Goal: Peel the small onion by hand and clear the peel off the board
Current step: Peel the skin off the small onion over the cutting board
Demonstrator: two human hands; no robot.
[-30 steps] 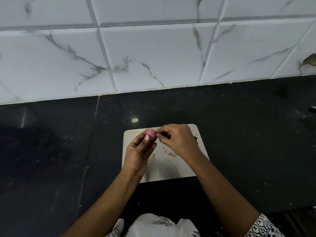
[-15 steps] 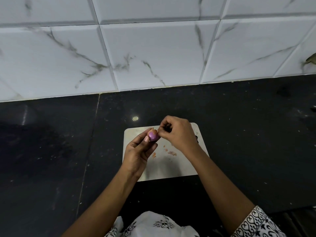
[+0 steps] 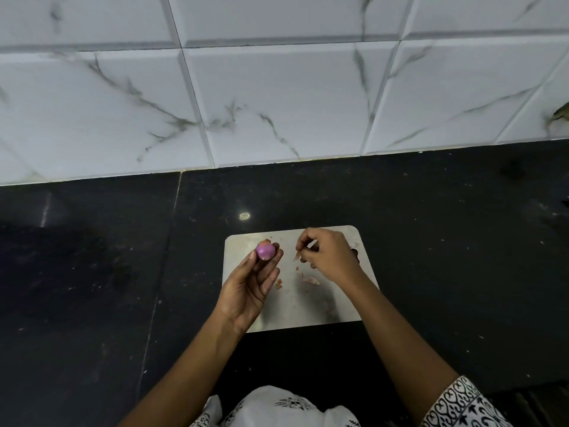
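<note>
Head view: left hand (image 3: 246, 291) is palm-up over the pale rectangular cutting board (image 3: 308, 315). Its fingers are curled, w/ the small round purple onion (image 3: 265, 251) pinched at the tips, above the board's far-left part. Onion looks mostly bare; a tab of orange-brown skin (image 3: 266, 241) clings at its far end. Right hand (image 3: 331, 257) is apart from it, thumb & forefinger closed on what looks like a thin sliver of peel (image 3: 297, 256), other fingers tucked. Loose peel scraps (image 3: 311, 281) lie mid-board, dark stone tabletop (image 3: 431, 241) all round. Step, I judge: strip the last skin. To do it well, drop the sliver w/ the scraps, get a nail under the tab's edge, pull along the onion, turn it to check, then sweep the scraps off together.
</note>
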